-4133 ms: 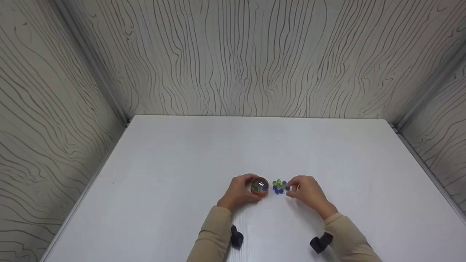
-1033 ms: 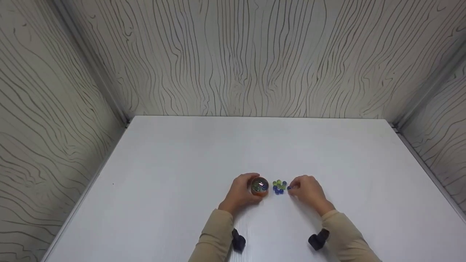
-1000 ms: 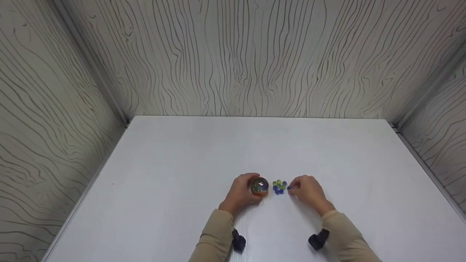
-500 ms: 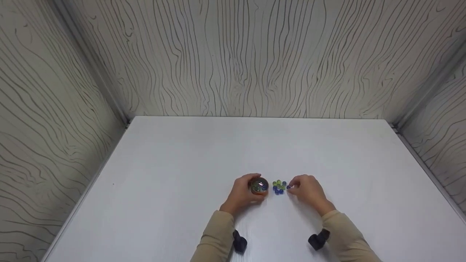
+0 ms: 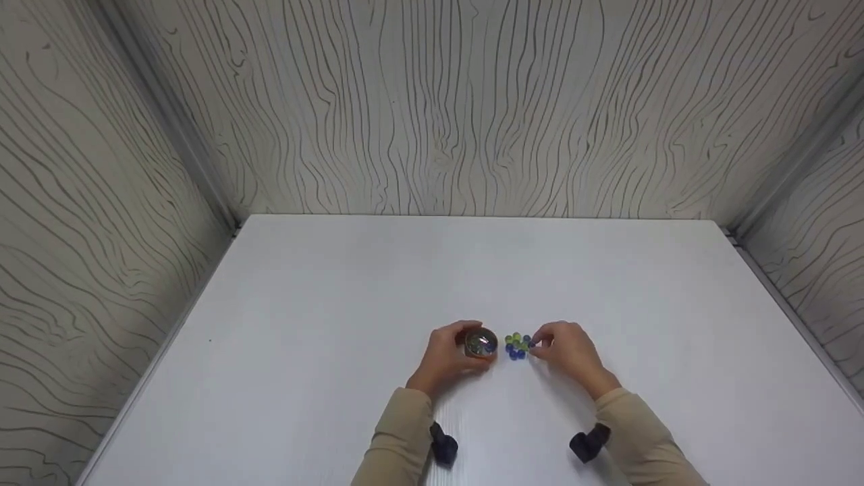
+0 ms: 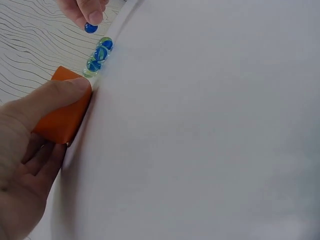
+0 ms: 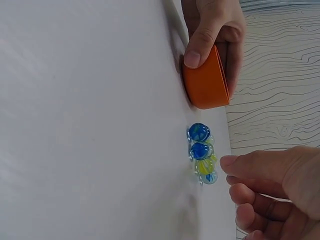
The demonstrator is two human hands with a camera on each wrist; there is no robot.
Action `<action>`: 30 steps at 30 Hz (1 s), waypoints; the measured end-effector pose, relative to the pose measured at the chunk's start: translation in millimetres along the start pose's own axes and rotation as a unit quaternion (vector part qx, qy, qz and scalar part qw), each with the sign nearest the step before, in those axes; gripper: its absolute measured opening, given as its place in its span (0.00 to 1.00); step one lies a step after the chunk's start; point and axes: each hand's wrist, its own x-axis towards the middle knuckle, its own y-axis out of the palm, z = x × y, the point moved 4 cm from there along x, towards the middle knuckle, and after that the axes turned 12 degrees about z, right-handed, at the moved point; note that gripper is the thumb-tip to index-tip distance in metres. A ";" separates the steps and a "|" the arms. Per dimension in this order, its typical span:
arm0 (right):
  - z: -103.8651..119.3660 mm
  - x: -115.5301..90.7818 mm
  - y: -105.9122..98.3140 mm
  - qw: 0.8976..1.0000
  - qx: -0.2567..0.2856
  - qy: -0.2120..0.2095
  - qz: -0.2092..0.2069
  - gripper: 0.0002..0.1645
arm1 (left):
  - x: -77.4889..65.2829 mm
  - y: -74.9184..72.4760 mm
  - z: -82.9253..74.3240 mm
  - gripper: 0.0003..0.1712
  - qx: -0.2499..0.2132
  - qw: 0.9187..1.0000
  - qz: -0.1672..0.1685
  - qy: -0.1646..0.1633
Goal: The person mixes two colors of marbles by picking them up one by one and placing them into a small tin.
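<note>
My left hand [image 5: 445, 352] grips a small orange cup [image 6: 65, 117], thumb on one side and fingers round the other. From above, its inside [image 5: 480, 342] looks shiny, with green and blue showing in it. Just right of the cup, several blue and yellow-green glass marbles [image 5: 517, 345] lie in a tight cluster on the white table. My right hand [image 5: 570, 352] pinches one blue marble [image 6: 90, 27] between thumb and fingertip, close over the right edge of the cluster. In the right wrist view that marble is hidden behind the thumb.
The white table [image 5: 337, 283] spreads around both hands. Wood-grain patterned panels [image 5: 439, 108] stand at its back and sides. A dark wrist camera [image 5: 444, 449] sits by the left sleeve, another camera [image 5: 588, 443] by the right.
My right thumb and fingertip have closed on the blue marble at the cluster's right. In the last second this hand has brought it slightly left, towards the other marbles. The left hand stays nearly still.
</note>
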 end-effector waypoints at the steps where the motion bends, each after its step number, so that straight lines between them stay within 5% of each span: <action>1: 0.8 0.0 -0.2 1.000 0.000 -0.001 0.000 0.06 | 0.3 -0.4 0.1 0.38 -0.002 1.000 0.000 0.000; 30: 20.7 6.3 4.5 1.000 0.002 -0.020 0.001 0.06 | 2.6 -3.8 2.1 0.35 -0.085 0.996 0.020 -0.015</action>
